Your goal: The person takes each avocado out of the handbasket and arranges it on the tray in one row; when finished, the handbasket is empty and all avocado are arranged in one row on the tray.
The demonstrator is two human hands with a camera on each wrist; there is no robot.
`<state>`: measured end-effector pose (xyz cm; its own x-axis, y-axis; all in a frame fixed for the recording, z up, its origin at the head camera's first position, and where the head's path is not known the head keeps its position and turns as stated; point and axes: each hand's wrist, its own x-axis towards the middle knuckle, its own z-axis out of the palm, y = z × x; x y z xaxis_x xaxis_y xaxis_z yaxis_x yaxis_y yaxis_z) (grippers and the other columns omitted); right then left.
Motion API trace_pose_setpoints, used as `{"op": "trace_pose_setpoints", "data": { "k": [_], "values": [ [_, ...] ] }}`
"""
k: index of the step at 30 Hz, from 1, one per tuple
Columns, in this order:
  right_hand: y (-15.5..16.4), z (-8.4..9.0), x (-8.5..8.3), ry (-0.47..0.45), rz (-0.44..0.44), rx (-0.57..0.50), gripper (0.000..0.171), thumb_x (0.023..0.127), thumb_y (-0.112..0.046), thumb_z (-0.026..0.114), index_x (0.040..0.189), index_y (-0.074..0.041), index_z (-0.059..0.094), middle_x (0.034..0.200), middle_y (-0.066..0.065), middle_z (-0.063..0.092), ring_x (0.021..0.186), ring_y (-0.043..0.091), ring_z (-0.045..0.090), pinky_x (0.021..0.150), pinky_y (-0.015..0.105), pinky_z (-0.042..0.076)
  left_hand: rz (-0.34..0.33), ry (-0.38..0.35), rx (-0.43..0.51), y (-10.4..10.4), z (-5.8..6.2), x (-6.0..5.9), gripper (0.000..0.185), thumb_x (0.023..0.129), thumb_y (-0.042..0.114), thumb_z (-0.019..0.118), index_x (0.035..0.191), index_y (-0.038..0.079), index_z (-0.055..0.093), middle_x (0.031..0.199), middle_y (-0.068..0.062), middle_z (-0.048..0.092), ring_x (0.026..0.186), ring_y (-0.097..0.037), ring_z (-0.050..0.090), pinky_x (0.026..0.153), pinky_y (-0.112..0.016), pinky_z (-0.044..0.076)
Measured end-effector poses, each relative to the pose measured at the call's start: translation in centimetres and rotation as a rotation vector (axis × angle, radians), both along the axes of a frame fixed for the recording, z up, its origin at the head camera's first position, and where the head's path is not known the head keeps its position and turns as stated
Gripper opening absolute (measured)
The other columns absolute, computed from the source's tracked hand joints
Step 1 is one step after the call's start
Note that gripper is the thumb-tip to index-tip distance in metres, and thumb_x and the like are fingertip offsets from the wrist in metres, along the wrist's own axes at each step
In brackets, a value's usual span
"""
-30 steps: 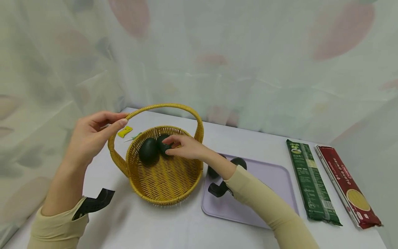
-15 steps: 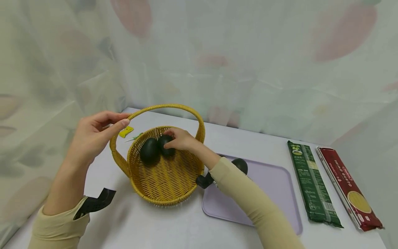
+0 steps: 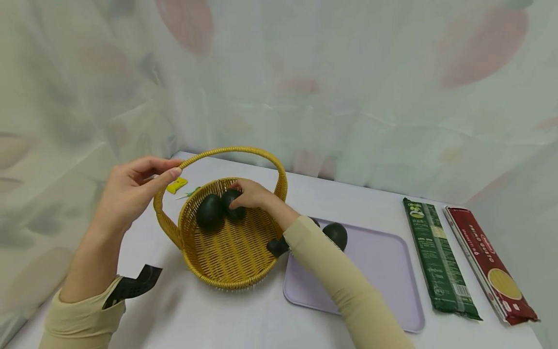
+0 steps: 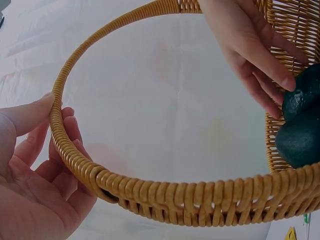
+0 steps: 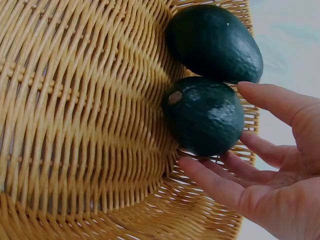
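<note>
My left grip (image 3: 131,191) pinching the wicker basket (image 3: 231,252) handle, my right grip (image 3: 250,194) lying loosely open against one of two avocados (image 3: 209,211) inside, another avocado (image 3: 335,235) sitting on the lilac tray (image 3: 383,271).

the head view looks down and forward from above the table, basket (image 3: 226,252) near 7 o'clock of centre. the left wrist view sits close under the basket's handle (image 4: 75,160), facing across. the right wrist view sits close inside the basket, on both avocados (image 5: 205,115), shared by all three.
</note>
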<state>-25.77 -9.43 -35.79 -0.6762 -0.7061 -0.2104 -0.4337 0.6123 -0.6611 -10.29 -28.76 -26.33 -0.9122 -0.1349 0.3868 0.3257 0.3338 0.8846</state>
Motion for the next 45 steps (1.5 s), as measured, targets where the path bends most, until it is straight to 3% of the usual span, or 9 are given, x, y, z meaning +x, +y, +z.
{"op": "trace_pose_setpoints", "data": {
  "k": [7, 11, 25, 29, 36, 42, 45],
  "values": [
    [-0.3, -0.7, -0.1, 0.046, -0.005, 0.040, 0.065, 0.087, -0.028, 0.075, 0.145, -0.017, 0.047, 0.148, 0.007, 0.044, 0.132, 0.024, 0.045, 0.103, 0.036, 0.041, -0.013, -0.001, 0.024, -0.1, 0.0, 0.1, 0.010, 0.089, 0.000, 0.069, 0.097, 0.003, 0.074, 0.099, 0.006, 0.073, 0.092, -0.009, 0.062, 0.073, -0.013, 0.049],
    [-0.5, -0.8, 0.1, 0.041, 0.014, 0.008, 0.065, 0.086, -0.023, 0.077, 0.143, -0.012, 0.047, 0.146, 0.010, 0.045, 0.130, 0.026, 0.046, 0.100, 0.035, 0.043, -0.020, 0.003, 0.038, -0.1, 0.1, 0.2, 0.012, 0.089, -0.002, 0.068, 0.096, 0.005, 0.074, 0.099, 0.005, 0.073, 0.090, -0.007, 0.063, 0.073, -0.013, 0.050],
    [-0.9, -1.4, 0.2, 0.061, 0.064, 0.053, 0.076, 0.082, -0.021, 0.081, 0.147, -0.015, 0.042, 0.149, 0.008, 0.042, 0.133, 0.024, 0.043, 0.101, 0.034, 0.042, -0.002, 0.003, -0.002, -0.2, 0.2, 0.5, 0.014, 0.089, -0.002, 0.068, 0.097, 0.007, 0.075, 0.099, 0.007, 0.073, 0.089, -0.006, 0.063, 0.073, -0.012, 0.049],
    [-0.6, -1.4, 0.2, 0.058, 0.060, 0.060, 0.075, 0.082, -0.022, 0.081, 0.146, -0.016, 0.043, 0.149, 0.007, 0.042, 0.130, 0.023, 0.045, 0.095, 0.031, 0.046, -0.001, -0.010, -0.007, -0.1, 0.2, 0.4, 0.014, 0.089, -0.002, 0.068, 0.097, 0.007, 0.075, 0.100, 0.007, 0.073, 0.089, -0.004, 0.063, 0.072, -0.012, 0.049],
    [-0.1, -0.8, 0.4, -0.037, 0.030, 0.002, 0.075, 0.081, -0.018, 0.081, 0.146, -0.016, 0.043, 0.149, 0.009, 0.040, 0.109, 0.023, 0.057, 0.069, 0.036, 0.057, -0.012, -0.010, 0.003, -0.2, 0.2, 0.3, 0.014, 0.089, -0.003, 0.068, 0.097, 0.005, 0.075, 0.099, 0.008, 0.073, 0.088, -0.004, 0.063, 0.071, -0.012, 0.049],
    [0.2, -0.2, 0.7, -0.076, 0.037, -0.042, 0.076, 0.081, -0.017, 0.082, 0.146, -0.017, 0.043, 0.146, 0.011, 0.042, 0.083, 0.021, 0.063, 0.068, 0.041, 0.058, -0.021, -0.011, 0.023, -0.4, 0.2, 0.3, 0.015, 0.089, -0.004, 0.067, 0.097, 0.006, 0.075, 0.099, 0.008, 0.073, 0.085, -0.004, 0.065, 0.071, -0.012, 0.048],
    [0.3, 0.3, 1.1, -0.056, 0.045, -0.036, 0.076, 0.081, -0.020, 0.082, 0.146, -0.019, 0.043, 0.148, 0.010, 0.040, 0.080, 0.024, 0.064, 0.068, 0.041, 0.057, -0.028, -0.012, 0.042, -0.4, 0.2, 0.3, 0.016, 0.089, -0.005, 0.067, 0.096, 0.007, 0.076, 0.099, 0.007, 0.073, 0.085, -0.004, 0.065, 0.072, -0.012, 0.048]
  ]
}}
